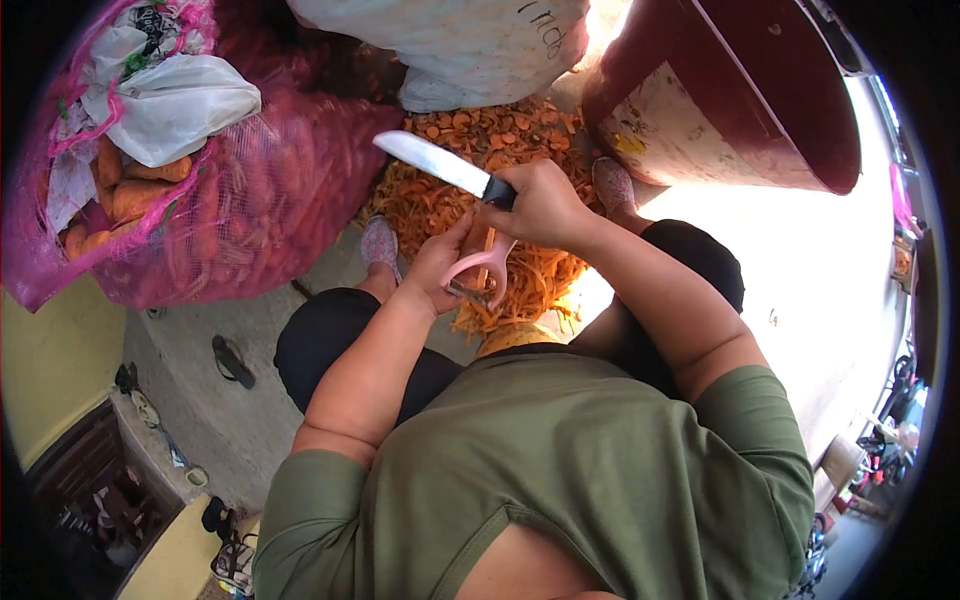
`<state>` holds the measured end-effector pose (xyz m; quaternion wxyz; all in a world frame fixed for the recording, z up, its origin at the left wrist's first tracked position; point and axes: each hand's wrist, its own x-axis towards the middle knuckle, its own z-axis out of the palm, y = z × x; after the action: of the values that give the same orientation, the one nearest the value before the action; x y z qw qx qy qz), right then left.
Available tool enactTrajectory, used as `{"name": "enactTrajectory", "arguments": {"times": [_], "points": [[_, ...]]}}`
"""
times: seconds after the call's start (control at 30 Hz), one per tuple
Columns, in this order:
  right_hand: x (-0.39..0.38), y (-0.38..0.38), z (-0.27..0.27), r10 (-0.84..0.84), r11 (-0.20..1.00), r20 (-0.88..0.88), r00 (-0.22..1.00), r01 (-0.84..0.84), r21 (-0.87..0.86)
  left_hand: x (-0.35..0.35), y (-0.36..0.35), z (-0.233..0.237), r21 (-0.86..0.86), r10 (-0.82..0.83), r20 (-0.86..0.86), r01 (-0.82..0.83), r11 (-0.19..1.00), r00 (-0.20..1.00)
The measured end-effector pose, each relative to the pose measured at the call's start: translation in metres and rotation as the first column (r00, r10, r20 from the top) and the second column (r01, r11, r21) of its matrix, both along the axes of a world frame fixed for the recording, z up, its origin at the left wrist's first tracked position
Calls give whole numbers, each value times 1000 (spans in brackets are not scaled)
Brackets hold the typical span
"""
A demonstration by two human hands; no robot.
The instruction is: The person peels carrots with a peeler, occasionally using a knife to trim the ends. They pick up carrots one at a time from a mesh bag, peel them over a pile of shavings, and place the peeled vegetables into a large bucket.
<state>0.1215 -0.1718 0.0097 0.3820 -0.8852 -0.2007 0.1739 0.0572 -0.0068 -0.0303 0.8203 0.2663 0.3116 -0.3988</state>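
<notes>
My right hand (543, 205) is closed round the black handle of a knife (430, 160), whose pale blade points up and to the left. Close beside it, my left hand (436, 265) is wrapped round an orange carrot (478, 237). A pink peeler (490, 262) hangs at my hands, its blade end near my left fingers; which hand bears it I cannot tell. Below both hands lies a large heap of orange peelings and cut pieces (540, 270) on the ground between my feet.
A pink mesh sack (290, 200) full of carrots stands at the left, with white plastic (180, 105) on it. A white sack (460, 45) is at the top. A dark red tub (730, 90) stands at the upper right. A black sandal (232, 362) lies on the floor.
</notes>
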Motion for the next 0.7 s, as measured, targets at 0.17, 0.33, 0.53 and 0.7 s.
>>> {"name": "enactTrajectory", "arguments": {"times": [0.17,0.33,0.53,0.7], "points": [[59,-44,-32,-447,857,-16,895,423,-294,-4,4,-1,-176,-107,129,128,976,986],[50,-42,-16,-495,864,30,869,495,-93,-2,6,1,-105,-123,177,143,984,976],[4,-6,-15,-91,993,59,994,96,-75,-7,3,-7,76,-127,142,117,990,982],[68,-57,-34,-468,787,174,866,498,-363,-5,4,4,-73,-115,180,130,989,977]]}}
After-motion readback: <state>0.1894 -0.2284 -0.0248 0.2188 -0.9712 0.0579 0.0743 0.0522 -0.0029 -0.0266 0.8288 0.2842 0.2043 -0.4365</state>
